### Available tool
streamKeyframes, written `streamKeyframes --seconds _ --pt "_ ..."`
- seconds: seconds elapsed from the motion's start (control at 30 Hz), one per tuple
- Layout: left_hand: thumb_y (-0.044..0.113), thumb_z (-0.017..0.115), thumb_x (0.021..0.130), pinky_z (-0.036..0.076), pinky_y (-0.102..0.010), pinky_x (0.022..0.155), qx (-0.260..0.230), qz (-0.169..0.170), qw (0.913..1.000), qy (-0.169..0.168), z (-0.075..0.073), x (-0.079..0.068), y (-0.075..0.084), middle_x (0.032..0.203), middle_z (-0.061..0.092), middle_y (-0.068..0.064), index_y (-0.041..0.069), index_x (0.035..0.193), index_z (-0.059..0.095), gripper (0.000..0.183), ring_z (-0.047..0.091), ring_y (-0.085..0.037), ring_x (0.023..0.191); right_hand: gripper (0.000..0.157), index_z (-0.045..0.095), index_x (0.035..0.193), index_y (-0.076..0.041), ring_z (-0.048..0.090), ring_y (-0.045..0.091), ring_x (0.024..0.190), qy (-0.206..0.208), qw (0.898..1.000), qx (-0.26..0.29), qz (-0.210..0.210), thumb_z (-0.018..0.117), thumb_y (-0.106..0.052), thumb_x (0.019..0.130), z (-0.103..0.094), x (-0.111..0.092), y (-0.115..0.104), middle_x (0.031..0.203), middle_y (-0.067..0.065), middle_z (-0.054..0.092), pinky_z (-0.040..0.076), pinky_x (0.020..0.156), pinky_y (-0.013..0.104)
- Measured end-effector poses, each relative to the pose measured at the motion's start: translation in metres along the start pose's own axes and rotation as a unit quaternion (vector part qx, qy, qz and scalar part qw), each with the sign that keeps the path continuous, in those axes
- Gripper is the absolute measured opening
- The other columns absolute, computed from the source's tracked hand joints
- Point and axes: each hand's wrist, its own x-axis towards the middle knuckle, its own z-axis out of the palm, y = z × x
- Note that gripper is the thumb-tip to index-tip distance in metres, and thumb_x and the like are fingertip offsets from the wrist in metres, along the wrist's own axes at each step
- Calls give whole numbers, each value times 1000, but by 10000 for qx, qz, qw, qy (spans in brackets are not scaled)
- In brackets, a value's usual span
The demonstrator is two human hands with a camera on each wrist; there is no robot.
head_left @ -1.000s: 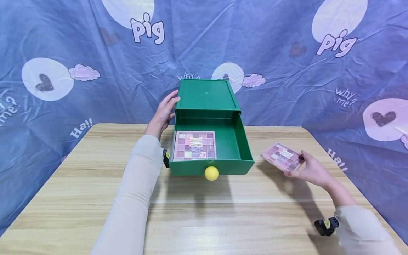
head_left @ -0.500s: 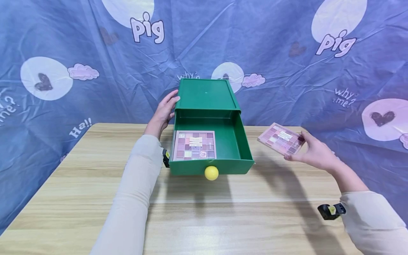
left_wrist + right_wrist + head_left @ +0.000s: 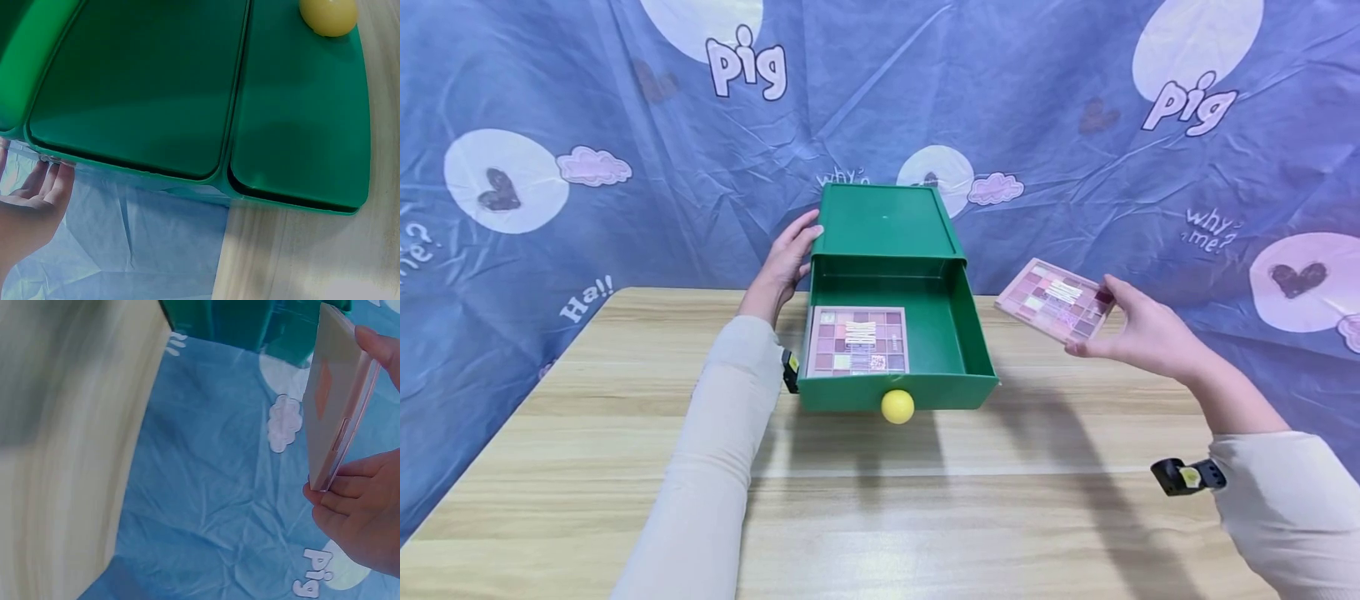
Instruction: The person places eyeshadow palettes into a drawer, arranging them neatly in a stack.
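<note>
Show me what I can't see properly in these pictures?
Head view: deep inside the green casing, hidden by its top.
Head view: small writing on the held pink case, too tiny.
Left wrist view: part of the left hand, cut off by the picture's left edge.

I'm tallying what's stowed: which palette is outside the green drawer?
The held palette, pinched in the right hand; the other palette lies inside the green drawer.

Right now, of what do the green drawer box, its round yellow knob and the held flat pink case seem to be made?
Green drawer box: likely plastic, satin; smooth and thin-walled.
Round yellow knob: smooth, evenly coloured; plastic or painted wood, unclear.
Held flat pink case: probably plastic, glossy; see-through along one edge.
</note>
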Motion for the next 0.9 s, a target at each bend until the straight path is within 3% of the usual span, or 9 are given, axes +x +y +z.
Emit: streamKeyframes --seconds 0.67,0.9 --pt "22 56 82 35 -36 85 63 -49 10000 32 1 -1 1 116 49 -8 21 128 43 48 46 -19 105 110 11 135 5 34 41 105 -174 9998 -64 -120 76 -41 59 -21 7 -36 126 28 31 27 82 56" --pt "22 56 82 35 -36 84 40 -83 9999 65 1 0 2 112 50 -8 21 128 44 47 47 -19 104 111 8 138 -1 32 41 109 -222 9995 120 -209 76 -40 59 -24 10 -49 132 26 26 25 83 57"
